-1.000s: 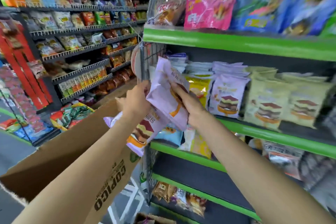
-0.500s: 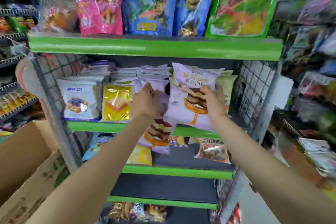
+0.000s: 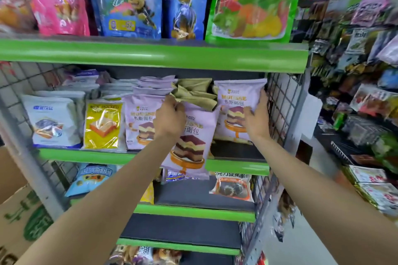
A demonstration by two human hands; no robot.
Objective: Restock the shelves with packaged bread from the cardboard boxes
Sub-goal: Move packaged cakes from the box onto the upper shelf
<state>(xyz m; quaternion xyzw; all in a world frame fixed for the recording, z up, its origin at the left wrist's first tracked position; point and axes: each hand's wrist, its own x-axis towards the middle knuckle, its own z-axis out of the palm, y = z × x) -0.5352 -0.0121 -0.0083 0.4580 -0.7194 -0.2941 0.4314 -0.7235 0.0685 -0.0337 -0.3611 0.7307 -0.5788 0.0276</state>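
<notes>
My right hand (image 3: 255, 117) presses a purple mousse-bread packet (image 3: 238, 98) upright at the right end of the middle green shelf (image 3: 237, 166), beside the wire side grid (image 3: 280, 101). My left hand (image 3: 169, 119) grips the top of a second purple mousse-bread packet (image 3: 189, 144), which hangs in front of the shelf edge. Olive-green packets (image 3: 193, 92) lie stacked behind it. More purple packets (image 3: 141, 120), a yellow cake packet (image 3: 102, 125) and white packets (image 3: 52, 122) stand along the shelf to the left. A cardboard box (image 3: 19, 211) shows at lower left.
Large snack bags, pink (image 3: 58, 0), blue (image 3: 127, 0) and green (image 3: 252, 2), fill the top shelf. Lower shelves hold a blue-white packet (image 3: 92, 176) and an orange-trimmed packet (image 3: 232, 187). Another rack crowded with goods (image 3: 366, 92) stands across a narrow aisle at right.
My right hand carried its purple packet rightward and set it against the shelf's right end. My left hand stayed with the second packet, now lower and in front of the shelf edge.
</notes>
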